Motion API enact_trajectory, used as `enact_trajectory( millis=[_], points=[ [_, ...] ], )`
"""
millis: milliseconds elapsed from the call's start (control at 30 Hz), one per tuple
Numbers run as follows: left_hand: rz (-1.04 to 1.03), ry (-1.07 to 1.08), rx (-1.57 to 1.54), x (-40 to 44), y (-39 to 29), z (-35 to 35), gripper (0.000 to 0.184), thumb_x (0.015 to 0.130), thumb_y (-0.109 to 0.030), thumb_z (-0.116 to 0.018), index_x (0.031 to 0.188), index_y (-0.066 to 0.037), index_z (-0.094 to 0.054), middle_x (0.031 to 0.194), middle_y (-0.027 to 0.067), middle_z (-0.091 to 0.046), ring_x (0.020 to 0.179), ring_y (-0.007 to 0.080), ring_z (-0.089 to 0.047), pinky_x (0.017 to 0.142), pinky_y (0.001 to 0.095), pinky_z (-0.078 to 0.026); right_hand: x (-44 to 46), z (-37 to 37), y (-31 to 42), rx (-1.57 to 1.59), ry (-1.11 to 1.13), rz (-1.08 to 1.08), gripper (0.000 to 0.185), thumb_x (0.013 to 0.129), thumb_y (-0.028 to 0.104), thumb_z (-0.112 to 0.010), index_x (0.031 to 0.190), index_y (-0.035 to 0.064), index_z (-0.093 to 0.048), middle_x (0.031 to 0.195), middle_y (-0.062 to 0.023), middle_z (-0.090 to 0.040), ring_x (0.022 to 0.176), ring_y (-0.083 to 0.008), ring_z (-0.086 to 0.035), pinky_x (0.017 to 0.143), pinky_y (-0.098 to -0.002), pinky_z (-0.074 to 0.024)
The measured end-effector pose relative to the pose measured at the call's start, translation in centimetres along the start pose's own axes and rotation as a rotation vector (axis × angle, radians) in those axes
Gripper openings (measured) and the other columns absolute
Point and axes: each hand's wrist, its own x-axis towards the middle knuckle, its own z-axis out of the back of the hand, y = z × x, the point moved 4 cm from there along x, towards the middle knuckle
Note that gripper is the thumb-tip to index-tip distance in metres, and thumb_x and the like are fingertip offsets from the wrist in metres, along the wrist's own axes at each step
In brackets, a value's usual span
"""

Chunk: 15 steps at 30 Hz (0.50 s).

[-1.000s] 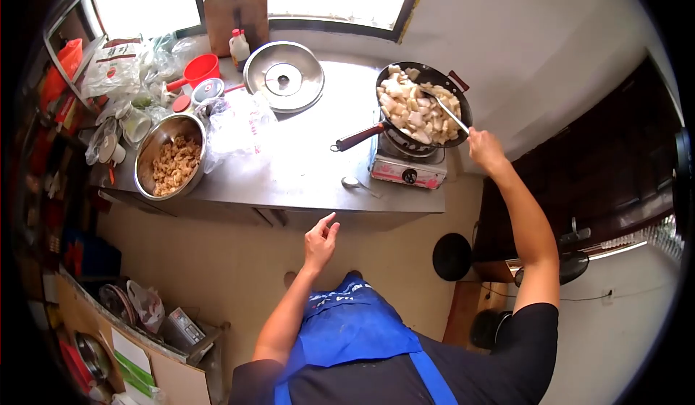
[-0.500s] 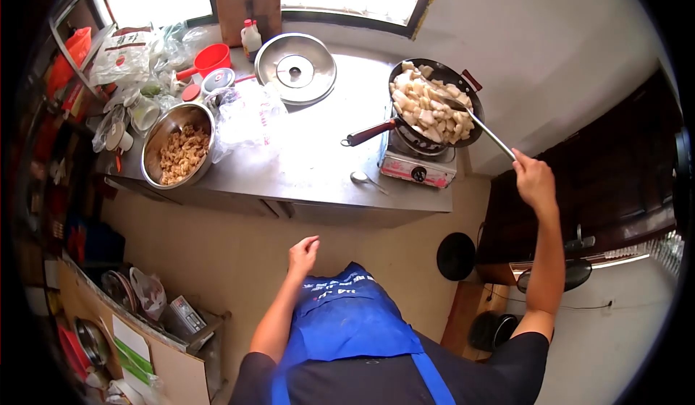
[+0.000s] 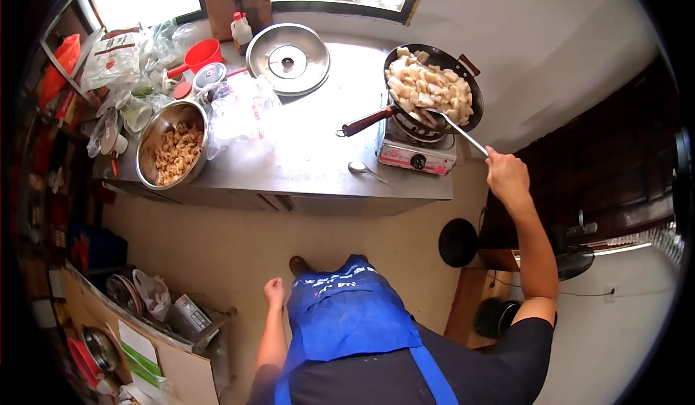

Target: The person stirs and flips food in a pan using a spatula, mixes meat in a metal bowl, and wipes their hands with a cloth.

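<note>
My right hand [image 3: 508,176] is closed round the end of a long-handled metal spatula [image 3: 468,138]. The spatula's head dips among pale, chunky slices of food [image 3: 431,85], which look like fatty meat, at the near side of a dark wok [image 3: 463,68]. Under the wok is a portable gas stove [image 3: 416,160] with a round knob. The wok's long wooden handle [image 3: 368,122] points left, untouched. Low beside the blue apron [image 3: 347,311], my left hand [image 3: 274,291] hangs with its fingers curled in, and nothing shows in it.
On the steel counter [image 3: 311,152] lie a spoon [image 3: 360,167] and a large metal lid [image 3: 289,59]. Further left stand a steel bowl [image 3: 204,148] of browned pieces, plastic bags [image 3: 242,112] and a red dipper [image 3: 203,55]. A dark door [image 3: 579,152] is at the right.
My right hand has drawn the spatula nearer and to the left, its head now lower in the wok. Some food has shifted. My left hand has dropped down and left.
</note>
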Motion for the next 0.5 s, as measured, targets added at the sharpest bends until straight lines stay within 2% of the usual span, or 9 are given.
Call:
enact_trajectory(
  millis=[33,100,133,200,267,333,367,433,500],
  points=[
    [0.007,-0.004,-0.007,-0.6,0.5,0.0,0.024,0.093,-0.021,-0.069,0.105,-0.002,-0.076,0.088,0.0125,-0.075,0.081,0.0183,-0.070,0.077,0.0324,-0.055,0.0,-0.3,0.2,0.010,0.044,-0.035,0.032,0.096,0.025,-0.059,0.123,0.0124,-0.070,0.089,-0.0216,-0.071,0.084,-0.0427,-0.069,0.077,-0.0526,-0.0544],
    [0.263,0.104,0.088,-2.1,2.7,0.1,0.026,0.091,-0.023,-0.070,0.104,-0.002,-0.077,0.090,0.0151,-0.076,0.084,0.0224,-0.072,0.077,0.0360,-0.056,0.0,-0.2,-1.4,0.085,-0.018,0.025,0.033,0.096,0.026,-0.058,0.123,0.0123,-0.071,0.096,-0.0225,-0.071,0.090,-0.0423,-0.067,0.081,-0.0527,-0.0531],
    [0.298,0.047,0.053,-2.2,4.3,0.6,0.026,0.091,-0.023,-0.070,0.104,-0.002,-0.077,0.090,0.0151,-0.076,0.084,0.0224,-0.072,0.077,0.0360,-0.056,-0.1,1.4,-1.9,0.176,-0.016,0.026,0.033,0.095,0.027,-0.058,0.122,0.0114,-0.071,0.100,-0.0231,-0.070,0.094,-0.0423,-0.066,0.083,-0.0520,-0.0521],
    [0.367,0.103,0.187,-3.1,8.4,0.7,0.029,0.089,-0.028,-0.070,0.105,-0.004,-0.077,0.092,0.0158,-0.076,0.082,0.0264,-0.073,0.074,0.0394,-0.057,0.0,2.9,-4.4,0.293,-0.070,0.127,0.032,0.093,0.023,-0.064,0.120,0.0074,-0.072,0.102,-0.0238,-0.069,0.096,-0.0408,-0.066,0.084,-0.0485,-0.0517],
    [0.462,0.046,0.143,-4.5,9.6,1.9,0.029,0.089,-0.030,-0.070,0.105,-0.008,-0.078,0.093,0.0151,-0.076,0.082,0.0286,-0.073,0.074,0.0419,-0.057,-0.2,4.4,-6.4,0.166,-0.063,0.117,0.031,0.090,0.016,-0.069,0.119,0.0082,-0.073,0.100,-0.0224,-0.071,0.092,-0.0423,-0.067,0.081,-0.0486,-0.0521],
    [0.485,0.085,0.176,-5.2,9.3,2.0,0.022,0.092,-0.026,-0.069,0.107,-0.011,-0.076,0.075,0.0081,-0.071,0.055,0.0202,-0.063,0.049,0.0373,-0.051,-0.8,5.8,-5.2,0.119,0.007,0.028,0.031,0.092,0.018,-0.067,0.121,0.0100,-0.073,0.096,-0.0213,-0.071,0.089,-0.0434,-0.067,0.078,-0.0504,-0.0523],
    [0.496,0.085,0.159,-5.7,8.7,1.7,0.022,0.092,-0.026,-0.069,0.107,-0.011,-0.076,0.075,0.0081,-0.071,0.055,0.0202,-0.063,0.049,0.0373,-0.051,-0.7,5.3,-4.1,0.051,0.013,0.027,0.031,0.092,0.019,-0.066,0.122,0.0110,-0.073,0.094,-0.0213,-0.071,0.089,-0.0435,-0.067,0.077,-0.0514,-0.0523],
    [0.573,0.019,0.113,-6.4,7.7,2.0,0.023,0.089,-0.027,-0.071,0.103,-0.011,-0.078,0.097,0.0143,-0.076,0.087,0.0318,-0.073,0.080,0.0449,-0.057,-0.2,1.9,-2.6,-0.011,-0.021,0.038,0.031,0.094,0.021,-0.064,0.122,0.0121,-0.073,0.093,-0.0217,-0.071,0.087,-0.0438,-0.067,0.077,-0.0532,-0.0524],
    [0.504,-0.026,0.144,-5.4,8.1,0.9,0.021,0.089,-0.027,-0.071,0.101,-0.011,-0.078,0.098,0.0150,-0.076,0.090,0.0327,-0.073,0.081,0.0452,-0.057,-0.5,-0.9,-0.5,0.022,-0.019,0.003,0.032,0.095,0.022,-0.063,0.125,0.0116,-0.071,0.094,-0.0225,-0.071,0.088,-0.0443,-0.068,0.078,-0.0535,-0.0529]
  ],
)
